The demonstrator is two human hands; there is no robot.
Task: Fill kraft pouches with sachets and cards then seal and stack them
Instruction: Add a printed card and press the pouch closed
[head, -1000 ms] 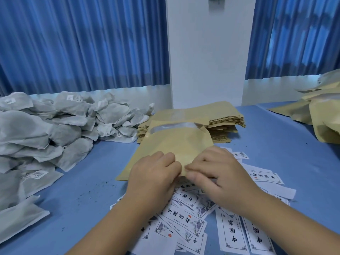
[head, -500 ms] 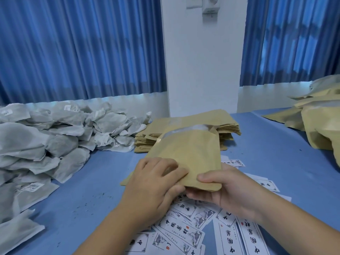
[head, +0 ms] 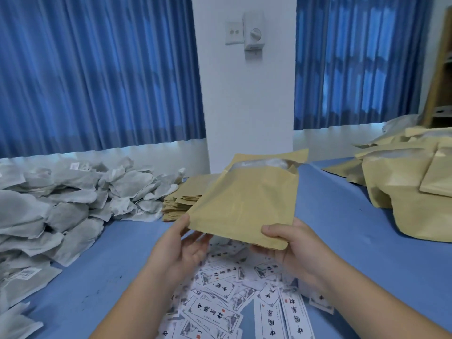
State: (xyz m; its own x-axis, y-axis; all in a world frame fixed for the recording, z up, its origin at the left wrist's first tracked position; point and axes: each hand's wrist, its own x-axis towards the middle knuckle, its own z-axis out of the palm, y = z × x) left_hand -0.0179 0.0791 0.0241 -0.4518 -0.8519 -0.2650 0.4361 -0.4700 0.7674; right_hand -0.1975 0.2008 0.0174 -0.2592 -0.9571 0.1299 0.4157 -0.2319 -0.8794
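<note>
head view: one flat tan kraft paper pouch [head: 244, 206] is held above the blue table [head: 342, 228], gripped at its 5 o'clock corner by the right hand [head: 291, 243], thumb on top. the left hand [head: 186, 245] is spread wide, palm up, thumb touching the 7 o'clock corner. many white printed paper cards [head: 220, 311] are scattered at 6 o'clock, a heap of grey sachets [head: 61, 209] at 9 o'clock, a stack of empty kraft pouches [head: 181, 204] partly hidden behind the held pouch, and filled kraft pouches [head: 411, 187] piled at 2 o'clock.
</note>
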